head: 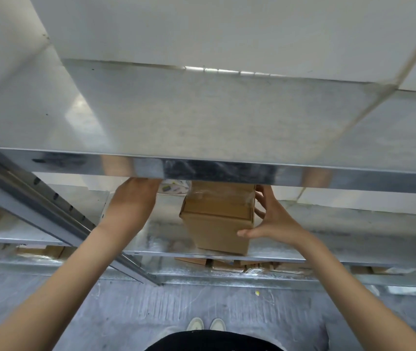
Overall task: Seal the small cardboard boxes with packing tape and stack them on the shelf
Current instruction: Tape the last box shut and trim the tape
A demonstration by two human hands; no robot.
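Nearest us were our own pale shoes (pixel 205 324) on the grey floor. Our right hand (pixel 274 219) lay spread against the taped cardboard box (pixel 218 221), thumb on its front face, fingers along its right side. The box stood on the metal shelf (pixel 161 239). Our left hand (pixel 132 198) reached under the upper shelf edge (pixel 227 168); we could not tell its grip.

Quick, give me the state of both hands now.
Left hand: fingers hidden behind the shelf edge; cannot be told.
Right hand: open, fingers spread against the box.
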